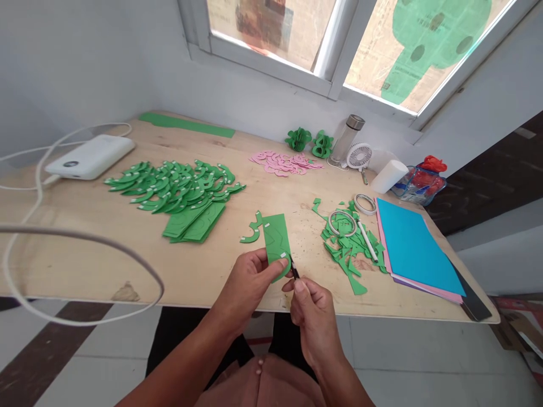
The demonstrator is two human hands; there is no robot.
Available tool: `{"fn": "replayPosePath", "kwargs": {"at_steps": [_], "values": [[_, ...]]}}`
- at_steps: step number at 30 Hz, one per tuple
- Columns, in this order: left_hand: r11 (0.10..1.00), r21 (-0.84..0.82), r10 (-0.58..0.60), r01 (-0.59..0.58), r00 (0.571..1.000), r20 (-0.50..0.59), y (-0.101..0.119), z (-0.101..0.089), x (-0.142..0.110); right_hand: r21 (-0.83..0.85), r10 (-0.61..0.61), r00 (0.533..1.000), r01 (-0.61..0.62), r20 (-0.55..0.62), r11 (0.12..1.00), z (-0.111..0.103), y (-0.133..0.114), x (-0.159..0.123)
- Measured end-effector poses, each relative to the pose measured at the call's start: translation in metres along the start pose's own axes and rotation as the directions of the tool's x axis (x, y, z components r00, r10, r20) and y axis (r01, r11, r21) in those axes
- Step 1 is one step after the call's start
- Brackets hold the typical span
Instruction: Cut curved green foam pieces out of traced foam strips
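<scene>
My left hand (248, 282) pinches a green paper piece (275, 234) between thumb and fingers near its lower end. Curved pencil lines and small white tabs mark the paper, and its lower edge is rounded. My right hand (314, 308) is closed around small dark scissors (293, 267), whose blades meet the paper's right edge; the handles are mostly hidden by my fingers. Just left of the paper lies a curved green cutout (253, 230) with white tabs. Further left are a heap of similar green cutouts (173, 183) and a stack of green rectangles (195, 223).
Green scraps (350, 240) lie at right with tape rolls (341, 224) and a white pen (367, 240). Beyond are coloured sheets (416, 243), pink cutouts (282, 163), a bottle (348, 138) and a small fan (359, 155). A white cable (40, 186) loops at left from a power bank (91, 157).
</scene>
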State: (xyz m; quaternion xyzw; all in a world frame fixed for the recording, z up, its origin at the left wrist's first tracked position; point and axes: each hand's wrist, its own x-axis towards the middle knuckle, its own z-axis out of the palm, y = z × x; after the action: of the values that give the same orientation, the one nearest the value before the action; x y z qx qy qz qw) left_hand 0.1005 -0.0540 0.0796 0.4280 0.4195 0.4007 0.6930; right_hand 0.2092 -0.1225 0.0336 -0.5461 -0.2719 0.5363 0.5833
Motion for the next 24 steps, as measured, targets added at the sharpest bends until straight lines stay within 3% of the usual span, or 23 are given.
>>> {"fn": "replayPosePath", "kwargs": {"at_steps": [7,19,24], "values": [[0.998,0.048,0.035,-0.034,0.999,-0.012,0.001,-0.001,-0.003,-0.043,0.007,1.0,-0.007,0.008,0.999,-0.004,0.003,-0.001],[0.999,0.039,0.033,-0.036,0.997,0.073,0.0,-0.002,-0.002,-0.083,-0.014,0.999,0.017,0.039,0.996,-0.01,0.0,0.0],[0.998,0.047,0.032,-0.034,0.999,0.042,-0.002,-0.002,-0.003,-0.11,-0.013,0.999,0.017,0.033,0.994,-0.011,0.003,0.001]]}}
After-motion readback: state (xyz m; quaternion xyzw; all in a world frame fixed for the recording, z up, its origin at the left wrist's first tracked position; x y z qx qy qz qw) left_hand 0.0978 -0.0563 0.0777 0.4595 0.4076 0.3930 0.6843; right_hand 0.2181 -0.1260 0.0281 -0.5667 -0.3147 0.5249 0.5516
